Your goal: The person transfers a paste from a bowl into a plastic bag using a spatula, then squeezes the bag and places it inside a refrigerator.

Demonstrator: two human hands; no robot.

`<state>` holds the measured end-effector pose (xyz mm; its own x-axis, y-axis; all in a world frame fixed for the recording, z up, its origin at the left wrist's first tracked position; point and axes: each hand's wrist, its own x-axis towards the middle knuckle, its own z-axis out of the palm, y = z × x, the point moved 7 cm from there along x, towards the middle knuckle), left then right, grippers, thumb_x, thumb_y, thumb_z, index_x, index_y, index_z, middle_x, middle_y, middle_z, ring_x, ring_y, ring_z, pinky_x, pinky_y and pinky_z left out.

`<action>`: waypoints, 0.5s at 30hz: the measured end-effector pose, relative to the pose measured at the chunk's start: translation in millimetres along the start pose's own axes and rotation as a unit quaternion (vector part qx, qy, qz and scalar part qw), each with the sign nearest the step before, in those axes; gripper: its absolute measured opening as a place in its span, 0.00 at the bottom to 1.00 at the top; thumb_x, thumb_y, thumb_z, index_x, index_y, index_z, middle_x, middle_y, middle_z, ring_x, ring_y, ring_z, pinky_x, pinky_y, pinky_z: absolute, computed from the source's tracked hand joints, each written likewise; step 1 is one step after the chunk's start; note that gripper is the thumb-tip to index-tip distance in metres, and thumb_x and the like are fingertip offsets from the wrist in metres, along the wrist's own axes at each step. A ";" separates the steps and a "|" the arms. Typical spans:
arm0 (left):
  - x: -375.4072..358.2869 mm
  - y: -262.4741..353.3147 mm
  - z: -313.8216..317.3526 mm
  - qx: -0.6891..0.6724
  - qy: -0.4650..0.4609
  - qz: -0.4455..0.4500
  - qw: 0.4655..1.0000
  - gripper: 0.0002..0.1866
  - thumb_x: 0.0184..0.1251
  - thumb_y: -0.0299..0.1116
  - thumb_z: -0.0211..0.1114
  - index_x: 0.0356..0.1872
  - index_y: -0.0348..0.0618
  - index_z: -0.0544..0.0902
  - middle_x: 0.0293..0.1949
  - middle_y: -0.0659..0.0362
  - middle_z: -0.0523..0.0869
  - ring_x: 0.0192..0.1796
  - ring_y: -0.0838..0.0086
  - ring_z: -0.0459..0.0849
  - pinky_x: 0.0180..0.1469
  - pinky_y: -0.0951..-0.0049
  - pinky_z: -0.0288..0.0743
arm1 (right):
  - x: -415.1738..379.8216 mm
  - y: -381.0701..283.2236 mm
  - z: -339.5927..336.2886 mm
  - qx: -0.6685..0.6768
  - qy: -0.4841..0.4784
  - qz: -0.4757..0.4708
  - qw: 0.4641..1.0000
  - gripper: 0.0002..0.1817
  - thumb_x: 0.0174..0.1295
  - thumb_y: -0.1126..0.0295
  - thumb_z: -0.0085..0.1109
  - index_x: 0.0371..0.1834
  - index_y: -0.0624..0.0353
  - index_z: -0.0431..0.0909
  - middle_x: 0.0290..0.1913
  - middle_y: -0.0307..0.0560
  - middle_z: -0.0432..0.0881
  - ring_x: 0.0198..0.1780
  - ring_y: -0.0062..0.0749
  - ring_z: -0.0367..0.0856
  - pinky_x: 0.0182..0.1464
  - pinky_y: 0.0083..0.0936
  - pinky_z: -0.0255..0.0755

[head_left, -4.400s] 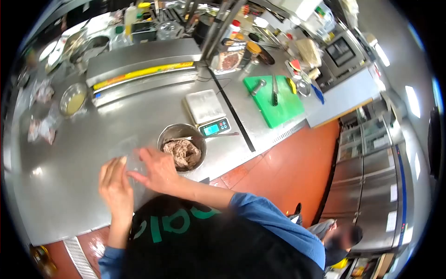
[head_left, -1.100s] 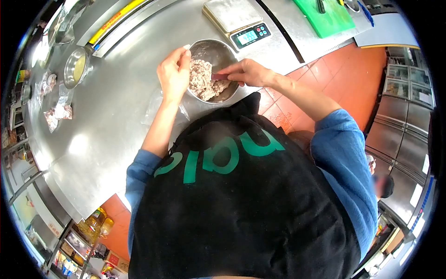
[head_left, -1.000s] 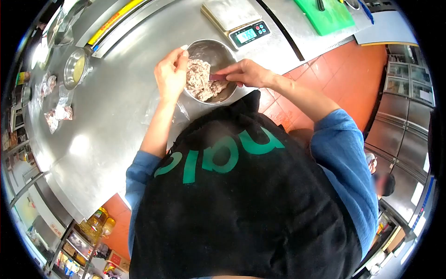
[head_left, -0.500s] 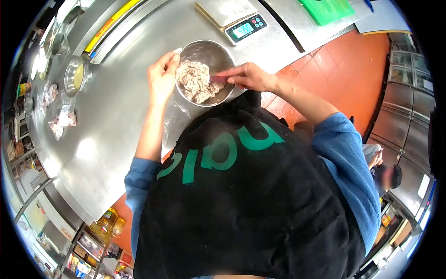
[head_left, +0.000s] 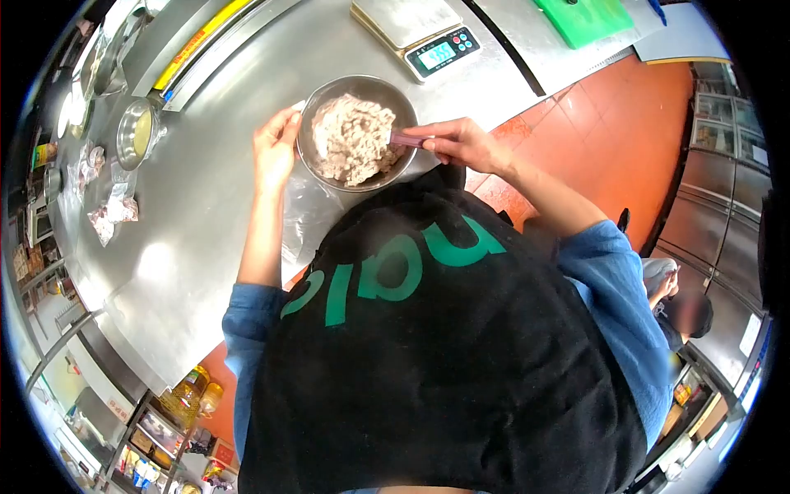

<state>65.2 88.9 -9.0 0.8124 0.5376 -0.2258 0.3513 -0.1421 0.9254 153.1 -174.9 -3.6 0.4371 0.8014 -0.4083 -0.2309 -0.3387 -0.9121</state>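
A round metal mixing bowl (head_left: 405,105) stands on the steel worktop, close against the black apron. Inside it lies a thick, lumpy, pale greyish mixture (head_left: 352,138). My left hand (head_left: 275,150) grips the bowl's left rim between thumb and fingers; a small white bit shows at the fingertips, too small to name. From the right, my right hand (head_left: 465,145) is closed around the purplish handle of a spatula (head_left: 409,140). The spatula's blade is mostly hidden in the mixture.
A digital scale (head_left: 444,53) with a lit display sits behind the bowl, near a green cutting board (head_left: 586,18). To the left are a metal bowl with yellow contents (head_left: 141,136) and plastic bags (head_left: 113,216). Another person (head_left: 680,311) is at the far right.
The bowl has shifted slightly left with my left hand. My right hand has moved right and a little toward me with the spatula, and the mixture has spread wider in the bowl.
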 end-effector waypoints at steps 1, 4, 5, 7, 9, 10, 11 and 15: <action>2.2 -14.0 -0.1 -0.039 0.007 -0.009 0.999 0.11 0.67 0.33 0.61 0.45 0.39 0.84 0.25 0.67 0.80 0.22 0.87 0.71 0.26 0.83 0.67 | -5.2 -6.1 -1.1 -0.002 -0.001 0.001 1.000 0.17 0.66 0.72 0.52 0.58 0.51 0.76 0.26 0.32 0.76 0.23 0.12 0.64 0.22 0.12 0.60; 3.2 -13.5 5.2 -0.065 0.032 -0.014 0.997 0.12 0.67 0.34 0.61 0.46 0.40 0.83 0.23 0.68 0.79 0.21 0.87 0.70 0.24 0.83 0.65 | -15.1 -26.2 -15.0 -0.031 0.004 -0.098 0.995 0.18 0.67 0.71 0.50 0.60 0.52 0.74 0.22 0.30 0.71 0.21 0.10 0.62 0.22 0.11 0.59; 3.9 -7.6 4.5 -0.050 0.046 -0.006 0.998 0.13 0.67 0.34 0.61 0.46 0.39 0.83 0.23 0.68 0.79 0.22 0.86 0.70 0.25 0.83 0.66 | -12.8 -23.7 -20.9 -0.032 0.037 -0.078 0.996 0.18 0.67 0.72 0.51 0.60 0.53 0.74 0.19 0.28 0.67 0.21 0.10 0.61 0.22 0.11 0.57; 0.2 6.1 -6.2 -0.024 0.068 0.048 0.996 0.13 0.67 0.35 0.61 0.47 0.38 0.83 0.24 0.67 0.79 0.23 0.85 0.71 0.26 0.82 0.66 | -16.6 -37.5 -24.4 -0.061 0.044 -0.083 0.994 0.18 0.67 0.72 0.51 0.61 0.55 0.74 0.18 0.28 0.65 0.19 0.10 0.58 0.20 0.11 0.53; -20.2 35.5 -36.4 0.005 0.191 0.138 0.972 0.13 0.67 0.34 0.61 0.47 0.39 0.83 0.26 0.66 0.80 0.26 0.84 0.74 0.29 0.82 0.68 | -18.5 -48.6 -22.9 -0.043 0.041 -0.087 0.994 0.18 0.67 0.72 0.51 0.61 0.55 0.73 0.18 0.27 0.64 0.19 0.11 0.57 0.20 0.12 0.52; -31.0 45.6 -47.1 -0.007 0.198 0.164 0.966 0.10 0.66 0.31 0.60 0.46 0.42 0.84 0.30 0.62 0.82 0.29 0.82 0.78 0.34 0.81 0.71 | -18.4 -53.3 -24.0 -0.021 0.050 -0.092 0.994 0.18 0.67 0.72 0.51 0.61 0.56 0.73 0.18 0.27 0.64 0.18 0.11 0.55 0.20 0.12 0.50; -45.6 58.1 -58.3 -0.005 0.203 0.162 0.966 0.10 0.66 0.31 0.60 0.46 0.42 0.84 0.30 0.62 0.82 0.29 0.82 0.78 0.34 0.81 0.71 | -18.8 -54.0 -25.5 -0.024 0.062 -0.080 0.995 0.19 0.67 0.72 0.51 0.61 0.56 0.73 0.18 0.27 0.64 0.18 0.11 0.54 0.19 0.12 0.48; -74.6 76.9 -42.9 0.177 0.007 0.191 0.965 0.14 0.59 0.19 0.56 0.43 0.44 0.84 0.38 0.56 0.83 0.36 0.71 0.83 0.40 0.73 0.75 | -11.0 -58.1 -26.7 -0.056 0.069 -0.087 0.992 0.19 0.67 0.72 0.52 0.61 0.56 0.72 0.18 0.27 0.63 0.18 0.11 0.55 0.19 0.12 0.47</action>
<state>11.7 73.5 92.0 0.9088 0.4002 0.1184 0.1660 -0.6068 0.7773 184.9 -177.2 52.9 0.5791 0.7797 -0.2382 -0.0470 -0.2598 -0.9645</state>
